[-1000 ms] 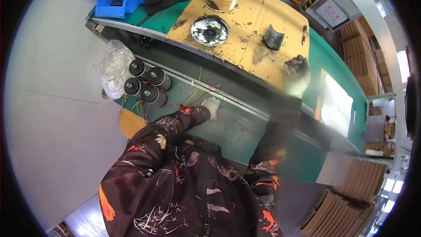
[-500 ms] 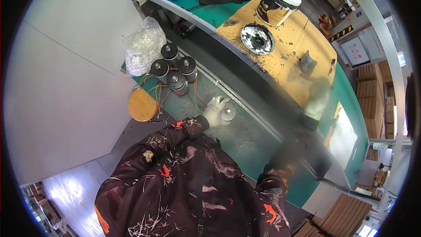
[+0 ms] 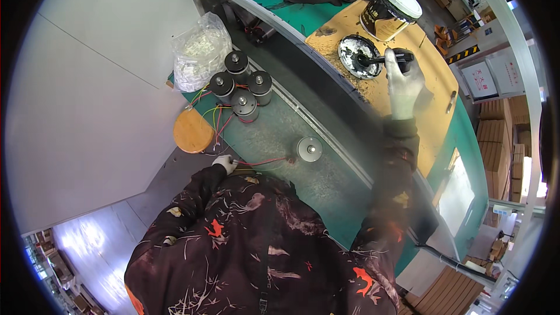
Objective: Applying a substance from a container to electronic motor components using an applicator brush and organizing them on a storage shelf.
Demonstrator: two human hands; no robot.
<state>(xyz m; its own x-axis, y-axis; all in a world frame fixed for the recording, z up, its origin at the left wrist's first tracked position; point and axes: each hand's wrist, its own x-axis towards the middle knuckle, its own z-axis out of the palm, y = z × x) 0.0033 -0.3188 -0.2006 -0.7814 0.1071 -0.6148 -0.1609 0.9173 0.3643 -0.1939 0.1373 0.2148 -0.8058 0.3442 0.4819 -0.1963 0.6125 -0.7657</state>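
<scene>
Right by the smeared dish (image 3: pixel 350 53), right hand (image 3: pixel 405 84) has its grip clamped on a black tool (image 3: pixel 402 57); left hand (image 3: pixel 224 164) is pinching a red wire (image 3: pixel 262 162) off the silver motor (image 3: pixel 309 149) sat on the bench (image 3: pixel 326 184).

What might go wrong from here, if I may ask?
The left hand holds the red wire running toward the silver motor; a tug could shift or tip it.

The right hand holds a dark tool at the black-smeared round dish; residue might drip onto the cardboard sheet.

The four dark motors stand close together with loose wires, which could snag.
</scene>
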